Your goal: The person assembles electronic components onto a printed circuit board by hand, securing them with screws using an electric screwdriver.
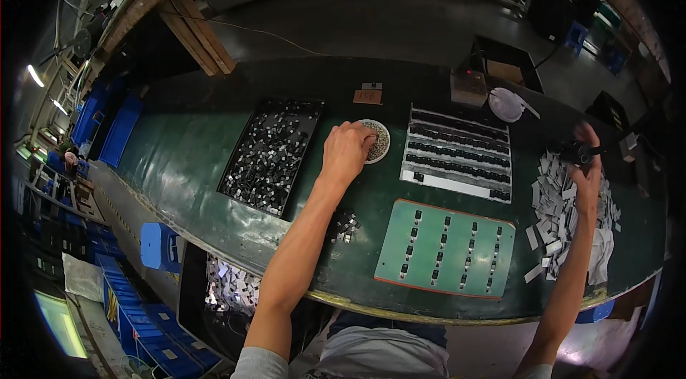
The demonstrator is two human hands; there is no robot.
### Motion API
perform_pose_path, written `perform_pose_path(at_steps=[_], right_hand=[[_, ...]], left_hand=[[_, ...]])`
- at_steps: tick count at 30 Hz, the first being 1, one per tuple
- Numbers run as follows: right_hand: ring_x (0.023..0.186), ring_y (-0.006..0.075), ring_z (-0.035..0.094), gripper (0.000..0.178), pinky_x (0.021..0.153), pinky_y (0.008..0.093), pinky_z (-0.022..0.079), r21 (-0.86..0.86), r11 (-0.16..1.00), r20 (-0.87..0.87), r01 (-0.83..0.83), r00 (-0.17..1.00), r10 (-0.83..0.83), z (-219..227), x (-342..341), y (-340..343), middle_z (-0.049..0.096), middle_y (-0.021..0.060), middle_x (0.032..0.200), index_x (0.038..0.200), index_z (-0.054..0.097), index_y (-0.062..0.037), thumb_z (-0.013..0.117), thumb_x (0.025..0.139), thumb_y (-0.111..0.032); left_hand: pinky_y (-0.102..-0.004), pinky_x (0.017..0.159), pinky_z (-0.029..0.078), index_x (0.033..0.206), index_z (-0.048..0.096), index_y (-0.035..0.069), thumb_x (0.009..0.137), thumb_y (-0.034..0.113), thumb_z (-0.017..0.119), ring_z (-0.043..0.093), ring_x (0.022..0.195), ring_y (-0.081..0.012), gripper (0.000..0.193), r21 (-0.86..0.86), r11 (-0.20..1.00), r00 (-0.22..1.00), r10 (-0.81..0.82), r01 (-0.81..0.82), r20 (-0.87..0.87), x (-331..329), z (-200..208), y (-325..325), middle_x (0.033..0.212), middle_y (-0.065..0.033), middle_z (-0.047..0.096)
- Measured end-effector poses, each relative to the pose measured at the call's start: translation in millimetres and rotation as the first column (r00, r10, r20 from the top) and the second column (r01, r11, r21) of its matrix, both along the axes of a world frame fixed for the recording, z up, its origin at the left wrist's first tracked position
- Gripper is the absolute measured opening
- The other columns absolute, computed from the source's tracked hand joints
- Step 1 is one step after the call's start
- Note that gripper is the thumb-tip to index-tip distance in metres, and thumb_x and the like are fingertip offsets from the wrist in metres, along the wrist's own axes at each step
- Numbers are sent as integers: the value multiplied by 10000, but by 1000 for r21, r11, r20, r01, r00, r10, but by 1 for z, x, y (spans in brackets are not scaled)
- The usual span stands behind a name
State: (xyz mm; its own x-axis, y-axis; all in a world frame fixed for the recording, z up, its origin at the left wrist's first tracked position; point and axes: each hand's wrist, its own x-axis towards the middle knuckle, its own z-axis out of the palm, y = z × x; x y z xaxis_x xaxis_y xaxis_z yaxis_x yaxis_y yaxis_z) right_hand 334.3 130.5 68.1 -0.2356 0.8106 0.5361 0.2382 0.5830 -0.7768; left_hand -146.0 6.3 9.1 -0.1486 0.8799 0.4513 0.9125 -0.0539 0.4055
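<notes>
My left hand (347,149) reaches over the right-leaning rim of a round white bowl (386,148) filled with small metallic pieces. Its fingers are bent together at the pieces; whatever they pinch is too small to make out. On the far right, my right hand (588,168) is wrapped round a dark corded tool (576,153), its kind unclear, above a heap of flat grey-white strips (554,200). Nearer me, between my forearms, a green plate (448,247) carries rows of small black components with metal tabs. Behind it lies a white panel (457,184) with rows of black parts.
A black tray (270,154) of loose black components stands left of the bowl. Several loose components (346,226) lie beside my left forearm. At the back right are a small box (468,87), a whitish round container (505,105) and a black bin (506,61). A cardboard piece (368,96) lies behind the bowl.
</notes>
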Motion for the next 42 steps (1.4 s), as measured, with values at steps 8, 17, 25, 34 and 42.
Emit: perform_pose_path(at_steps=[8,17,25,34,42], right_hand=[[1163,179,566,600,1049,308,402,-82,995,286,57,958,-31,18,-30,-5,632,57,1223,1319,571,-54,639,730,33],[1117,155,567,462,1001,292,436,212,958,-31,194,981,-192,31,-31,-20,617,55,1221,1245,584,-13,763,826,58],[831,193,590,312,754,370,527,403,915,-438,10,880,183,73,-91,-81,566,125,1094,1204,495,-5,618,943,-123],[641,164,566,532,566,302,532,227,962,-654,-151,709,265,83,-185,-133,575,170,1013,1395,364,-53,571,904,-69],[632,164,602,609,567,340,589,147,961,-673,-234,689,271,73,-222,-148,568,166,1003,1409,350,-94,588,855,-16]], left_hand=[[-433,816,527,998,772,41,868,83,705,664,885,-332,152,51,998,996,-32,28,85,-4,1,1,916,-122,745],[-444,820,542,1027,775,46,865,65,694,679,890,-355,182,84,996,980,-51,35,192,-6,4,0,953,-162,747],[-431,825,552,1035,768,23,875,91,707,698,901,-372,184,52,998,971,-50,38,236,-9,3,-3,977,-194,746],[-309,746,552,1046,763,6,880,100,757,716,790,-179,190,-50,963,785,-185,265,592,31,23,-35,907,-155,761],[-366,676,537,1031,758,3,875,56,732,686,803,-295,168,-4,884,738,-387,467,553,74,21,-73,889,-145,728]])
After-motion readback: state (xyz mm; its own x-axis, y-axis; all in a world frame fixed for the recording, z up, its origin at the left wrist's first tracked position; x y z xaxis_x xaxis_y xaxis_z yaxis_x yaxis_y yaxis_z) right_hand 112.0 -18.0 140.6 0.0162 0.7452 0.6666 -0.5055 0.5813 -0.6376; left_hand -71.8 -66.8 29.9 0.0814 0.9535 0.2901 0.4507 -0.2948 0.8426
